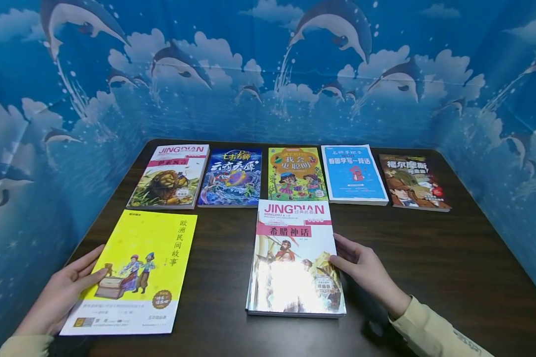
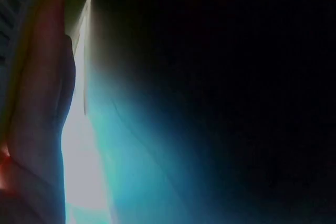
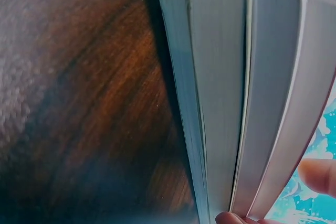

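My left hand [image 1: 62,292] holds a yellow book [image 1: 161,258] by its left edge, thumb on the cover and fingers at the edge. In the dark left wrist view, fingers [image 2: 42,82] lie along the left side. My right hand [image 1: 368,270] is at the right side of a stack of books [image 1: 295,297] with a white and pink cover on top. Its thumb lies over the cover's edge. The right wrist view shows the stack's page edges [image 3: 220,77], with a fingertip [image 3: 231,217] against them and the thumb [image 3: 317,177] over the top book.
Along the table's far side lie a lion-cover book [image 1: 169,178], a dark blue book [image 1: 232,178], a yellow-green book [image 1: 297,173], a light blue book [image 1: 355,173] and a brown detective book [image 1: 415,181]. A blue dolphin-print cloth [image 1: 250,119] surrounds the dark wooden table [image 1: 464,263].
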A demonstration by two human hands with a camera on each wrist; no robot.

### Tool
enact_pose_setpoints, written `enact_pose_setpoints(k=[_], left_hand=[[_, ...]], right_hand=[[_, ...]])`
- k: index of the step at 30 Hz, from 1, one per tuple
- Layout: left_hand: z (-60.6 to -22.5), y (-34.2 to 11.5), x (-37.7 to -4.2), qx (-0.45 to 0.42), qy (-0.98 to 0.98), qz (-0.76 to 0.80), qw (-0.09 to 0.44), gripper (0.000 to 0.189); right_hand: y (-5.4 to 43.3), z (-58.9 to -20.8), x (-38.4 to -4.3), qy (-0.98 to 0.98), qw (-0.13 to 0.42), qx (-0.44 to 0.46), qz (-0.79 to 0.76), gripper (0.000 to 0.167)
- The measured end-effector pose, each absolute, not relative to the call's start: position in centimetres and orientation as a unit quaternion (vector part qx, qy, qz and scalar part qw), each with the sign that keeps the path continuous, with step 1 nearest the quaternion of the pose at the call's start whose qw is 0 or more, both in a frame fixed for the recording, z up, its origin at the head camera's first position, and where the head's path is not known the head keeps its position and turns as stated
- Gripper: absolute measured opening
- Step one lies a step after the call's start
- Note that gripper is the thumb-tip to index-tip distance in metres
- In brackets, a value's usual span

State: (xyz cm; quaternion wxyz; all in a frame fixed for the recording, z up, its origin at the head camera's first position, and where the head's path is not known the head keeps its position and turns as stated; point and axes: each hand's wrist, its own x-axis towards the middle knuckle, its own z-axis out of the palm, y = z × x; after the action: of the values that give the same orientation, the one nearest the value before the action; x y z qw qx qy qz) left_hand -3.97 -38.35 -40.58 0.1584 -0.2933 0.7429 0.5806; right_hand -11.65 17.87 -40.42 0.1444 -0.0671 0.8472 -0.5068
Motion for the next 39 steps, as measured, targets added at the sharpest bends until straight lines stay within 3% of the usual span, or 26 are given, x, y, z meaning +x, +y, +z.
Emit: enact_pose_setpoints(k=[11,20,32,39], left_hand=[[-40.7,-39.5,-4.6,-0.279,0.816,0.475,0.174,0.09],[-41.0,-39.7,-5.2,-0.313,0.897,0.284,0.129,0.097],[-40.8,-39.0,-4.9,-0.314,0.922,0.207,0.094,0.088],[-41.1,-38.9,-4.8,-0.319,0.926,0.17,0.107,0.087]], right_hand=[[17.8,-40.4,-11.4,0.851,0.141,-0.07,-0.5,0.063],[17.9,-40.3,-11.4,0.851,0.14,-0.073,-0.502,0.063],[17.9,-40.4,-11.4,0.848,0.143,-0.072,-0.505,0.063],[17.9,-40.4,-11.5,0.849,0.146,-0.068,-0.502,0.063]])
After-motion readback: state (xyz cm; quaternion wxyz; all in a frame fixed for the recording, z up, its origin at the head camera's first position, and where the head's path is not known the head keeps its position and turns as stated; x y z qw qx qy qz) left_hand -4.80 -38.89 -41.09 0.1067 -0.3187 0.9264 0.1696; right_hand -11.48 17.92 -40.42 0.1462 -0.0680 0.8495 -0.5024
